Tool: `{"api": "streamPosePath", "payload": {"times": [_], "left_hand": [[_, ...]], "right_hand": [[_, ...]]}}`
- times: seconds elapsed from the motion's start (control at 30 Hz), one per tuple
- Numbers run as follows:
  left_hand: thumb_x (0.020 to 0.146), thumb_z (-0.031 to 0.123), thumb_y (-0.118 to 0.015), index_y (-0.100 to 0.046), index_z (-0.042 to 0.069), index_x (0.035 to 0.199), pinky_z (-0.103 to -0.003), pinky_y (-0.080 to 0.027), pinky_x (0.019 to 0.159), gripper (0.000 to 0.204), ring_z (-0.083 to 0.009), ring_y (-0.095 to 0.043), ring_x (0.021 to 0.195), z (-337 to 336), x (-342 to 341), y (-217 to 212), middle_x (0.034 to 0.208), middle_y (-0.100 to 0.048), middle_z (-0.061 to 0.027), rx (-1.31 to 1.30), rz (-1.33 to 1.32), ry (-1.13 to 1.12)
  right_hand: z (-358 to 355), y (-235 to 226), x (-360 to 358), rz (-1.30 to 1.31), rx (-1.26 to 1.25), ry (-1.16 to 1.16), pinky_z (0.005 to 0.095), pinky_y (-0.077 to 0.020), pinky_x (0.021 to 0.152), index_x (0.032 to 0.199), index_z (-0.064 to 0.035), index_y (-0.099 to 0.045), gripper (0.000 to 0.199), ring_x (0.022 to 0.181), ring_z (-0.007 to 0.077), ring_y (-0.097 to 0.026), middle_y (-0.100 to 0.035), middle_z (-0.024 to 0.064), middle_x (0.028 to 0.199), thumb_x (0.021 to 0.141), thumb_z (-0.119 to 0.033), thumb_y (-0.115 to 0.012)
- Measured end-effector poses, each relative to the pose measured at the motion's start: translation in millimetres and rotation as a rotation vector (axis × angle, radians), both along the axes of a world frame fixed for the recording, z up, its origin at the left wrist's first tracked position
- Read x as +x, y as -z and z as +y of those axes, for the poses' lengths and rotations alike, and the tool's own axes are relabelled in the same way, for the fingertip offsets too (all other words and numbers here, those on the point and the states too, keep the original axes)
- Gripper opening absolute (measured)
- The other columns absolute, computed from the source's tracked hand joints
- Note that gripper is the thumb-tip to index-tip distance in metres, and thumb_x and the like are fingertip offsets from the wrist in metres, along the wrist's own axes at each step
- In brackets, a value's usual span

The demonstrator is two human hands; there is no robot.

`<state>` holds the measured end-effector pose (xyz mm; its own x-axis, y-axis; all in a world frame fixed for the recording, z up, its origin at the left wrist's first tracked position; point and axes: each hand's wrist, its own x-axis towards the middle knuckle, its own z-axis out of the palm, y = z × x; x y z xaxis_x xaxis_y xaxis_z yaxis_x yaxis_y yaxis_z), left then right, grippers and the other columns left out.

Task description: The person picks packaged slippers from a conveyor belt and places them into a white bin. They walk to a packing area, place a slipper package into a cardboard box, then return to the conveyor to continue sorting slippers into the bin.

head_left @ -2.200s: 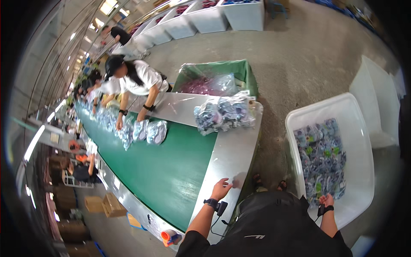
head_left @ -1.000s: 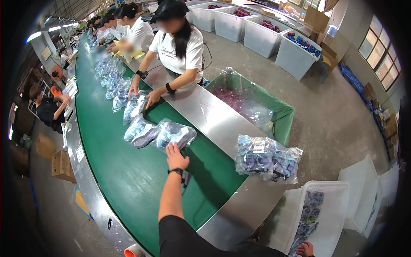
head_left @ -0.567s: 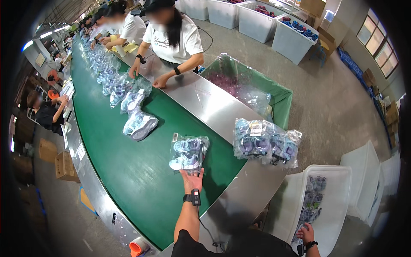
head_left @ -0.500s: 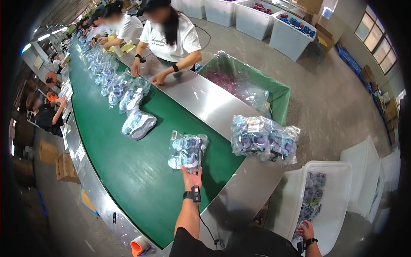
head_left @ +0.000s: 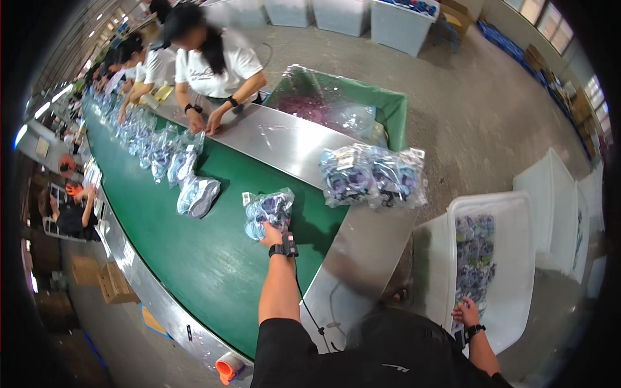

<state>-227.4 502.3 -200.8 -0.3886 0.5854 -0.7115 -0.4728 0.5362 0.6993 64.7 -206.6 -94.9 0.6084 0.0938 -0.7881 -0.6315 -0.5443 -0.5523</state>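
Note:
My left hand [head_left: 270,235] grips the near edge of a clear bag holding a pair of light-blue and purple shoes [head_left: 272,208], with a finger over the plastic. The bag is over the green conveyor belt [head_left: 226,258]. My right hand [head_left: 466,313] is at the left side of a white bin [head_left: 517,258], its fingers apart and nothing visible in them. Beside that hand, bagged shoes [head_left: 475,249] line the inside of the bin. Several more bagged shoes [head_left: 372,176] sit grouped on the metal ledge at the belt's right end.
A row of bagged shoes [head_left: 152,152] runs up the belt. Across it, a co-worker in a white shirt [head_left: 220,71] has both hands at the metal edge. A green-lined container [head_left: 391,116] stands behind the ledge. An orange-rimmed tape roll [head_left: 228,368] is at the near edge.
My left hand has closed on the bagged shoes, and the bag now tilts in its grasp. My view has shifted. The right hand stays by the bin.

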Motion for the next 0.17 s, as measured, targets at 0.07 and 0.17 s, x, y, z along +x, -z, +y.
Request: {"api": "streamPosePath", "payload": {"times": [0.07,0.17], "left_hand": [[0.081,0.032,-0.061,-0.054,0.002,0.119,-0.041,-0.058,0.062,0.049,-0.0316,-0.068,0.087,-38.6,-4.6,-7.7,0.106,-0.064,-0.0191,0.034,-0.13,0.34],[0.085,0.032,-0.055,-0.051,0.005,0.131,-0.039,-0.06,0.065,0.053,-0.0328,-0.069,0.09,-86.8,27.3,-36.4,0.114,-0.065,-0.0182,0.206,-0.523,0.402]], "right_hand": [[-6.5,10.6,-5.9,0.022,0.052,0.036,0.0349,-0.0548,0.057,0.139,-0.009,-0.037,0.051,0.066,0.0227,-0.067,-0.064,0.0114,0.084,0.092,-0.014,-0.058],[-17.3,35.8,-8.3,0.067,0.101,0.02,0.0351,-0.056,0.058,0.14,-0.0086,-0.035,0.054,0.07,0.0256,-0.068,-0.064,0.0155,0.089,0.092,-0.013,-0.059]]}}
